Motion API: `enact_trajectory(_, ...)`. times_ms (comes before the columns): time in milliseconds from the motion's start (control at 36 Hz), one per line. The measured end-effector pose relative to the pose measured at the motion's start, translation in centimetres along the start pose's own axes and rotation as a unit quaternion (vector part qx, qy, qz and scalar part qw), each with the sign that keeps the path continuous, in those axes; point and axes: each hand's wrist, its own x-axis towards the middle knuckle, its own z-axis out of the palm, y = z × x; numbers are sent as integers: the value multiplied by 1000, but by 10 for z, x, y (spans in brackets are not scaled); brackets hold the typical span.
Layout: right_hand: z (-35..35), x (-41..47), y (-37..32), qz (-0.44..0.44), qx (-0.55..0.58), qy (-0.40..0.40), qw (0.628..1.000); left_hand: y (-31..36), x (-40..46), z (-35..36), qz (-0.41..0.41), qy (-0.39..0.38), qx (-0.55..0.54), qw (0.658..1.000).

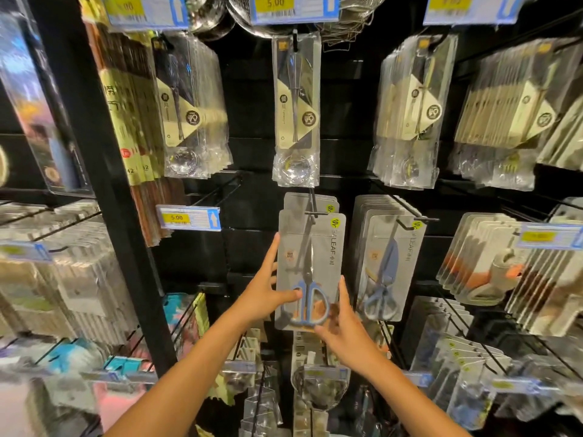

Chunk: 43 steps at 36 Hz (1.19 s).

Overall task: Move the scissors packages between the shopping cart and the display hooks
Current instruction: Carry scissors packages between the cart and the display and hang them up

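One wide-angle camera, worn on the person's head, faces straight at a black display wall (252,159) of hanging goods and tilts slightly down. It stands close: both forearms rise from the bottom edge toward the middle, where the left hand (268,294) and right hand (344,329) meet at a scissors package (310,269). Price labels (295,7) cross the top edge. The sides bend and blur with the lens.

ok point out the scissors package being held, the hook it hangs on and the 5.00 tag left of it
scissors package (310,266): head view, grey card front
display hook (313,205): head view, black wire
price tag (188,217): head view, yellow label
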Motion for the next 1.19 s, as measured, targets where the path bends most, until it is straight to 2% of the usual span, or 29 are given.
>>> enact_trajectory(167, -3, 38, 5, 12, 5, 37, 999, -3, 21, -2, -41, -23, -17, 999)
enact_trajectory(333, -8, 63, 12, 22, -43, 58, 997, -2, 40, 1, -63, -22, -15, 998)
enact_trajectory(528, -10, 81, 10, 59, -68, 89, 992, -1, 51, 6, -44, -40, 15, 998)
enact_trajectory(778, -4, 94, 25, 72, -10, 61, 996, -1, 54, 1, -52, -17, 7, 998)
enact_trajectory(944, 12, 50, 20, 56, -21, 67, 996, -33, 18, -8, -29, -5, 133, 991)
enact_trajectory(1056, 20, 23, 25, 28, -55, 12, 998, -66, -18, -27, -3, 7, 241, 970)
enact_trajectory(1194, 32, 14, 17, -37, -127, -71, 989, -100, -68, -49, 15, 12, 316, 949)
